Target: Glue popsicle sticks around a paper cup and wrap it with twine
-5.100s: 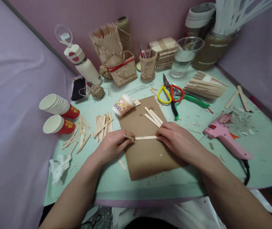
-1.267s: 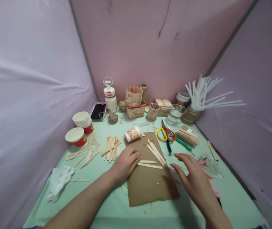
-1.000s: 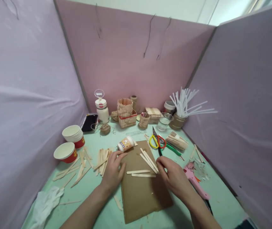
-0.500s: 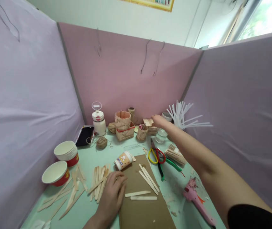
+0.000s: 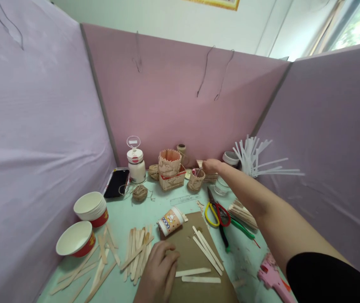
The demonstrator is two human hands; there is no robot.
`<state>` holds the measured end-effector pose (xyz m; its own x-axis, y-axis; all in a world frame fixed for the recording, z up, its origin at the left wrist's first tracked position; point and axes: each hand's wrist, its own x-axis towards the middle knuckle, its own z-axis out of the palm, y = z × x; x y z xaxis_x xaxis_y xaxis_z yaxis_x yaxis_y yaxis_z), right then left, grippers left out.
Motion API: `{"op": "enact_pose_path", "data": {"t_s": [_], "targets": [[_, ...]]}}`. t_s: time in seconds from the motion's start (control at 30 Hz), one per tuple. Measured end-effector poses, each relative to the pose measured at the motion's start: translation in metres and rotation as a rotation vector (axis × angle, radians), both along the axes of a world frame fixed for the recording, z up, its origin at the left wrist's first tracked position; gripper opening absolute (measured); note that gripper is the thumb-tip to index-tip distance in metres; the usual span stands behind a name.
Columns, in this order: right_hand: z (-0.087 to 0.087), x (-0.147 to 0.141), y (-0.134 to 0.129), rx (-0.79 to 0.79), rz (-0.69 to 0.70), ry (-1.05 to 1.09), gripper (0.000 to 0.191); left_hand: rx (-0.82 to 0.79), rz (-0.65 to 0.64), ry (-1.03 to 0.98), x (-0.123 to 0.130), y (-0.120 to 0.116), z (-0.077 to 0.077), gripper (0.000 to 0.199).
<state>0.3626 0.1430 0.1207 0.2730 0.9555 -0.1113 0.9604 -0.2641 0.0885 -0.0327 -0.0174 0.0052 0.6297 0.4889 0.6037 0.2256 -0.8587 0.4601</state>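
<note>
Wooden pen cup point(image 5: 195, 182), twelve o'clock, looks light, stiff; hold its sides. Left hand point(image 5: 160, 266) curls loosely, empty; right hand point(image 5: 212, 166) fingers: cannot tell.

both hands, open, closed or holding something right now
Left hand: fingers loosely curled over the cardboard; whether it holds anything cannot be told.
Right hand: at the stacked sticks; fingers too unclear to tell.
</note>
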Motion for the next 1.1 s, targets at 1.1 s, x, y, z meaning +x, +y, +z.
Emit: {"op": "enact_pose_path", "data": {"t_s": [1.1], "targets": [[-0.032,-0.057,-0.289,0.342,-0.194,1.006,0.043,-2.178,-0.292,-0.339,0.118,-0.047,0.031,0.056]]}}
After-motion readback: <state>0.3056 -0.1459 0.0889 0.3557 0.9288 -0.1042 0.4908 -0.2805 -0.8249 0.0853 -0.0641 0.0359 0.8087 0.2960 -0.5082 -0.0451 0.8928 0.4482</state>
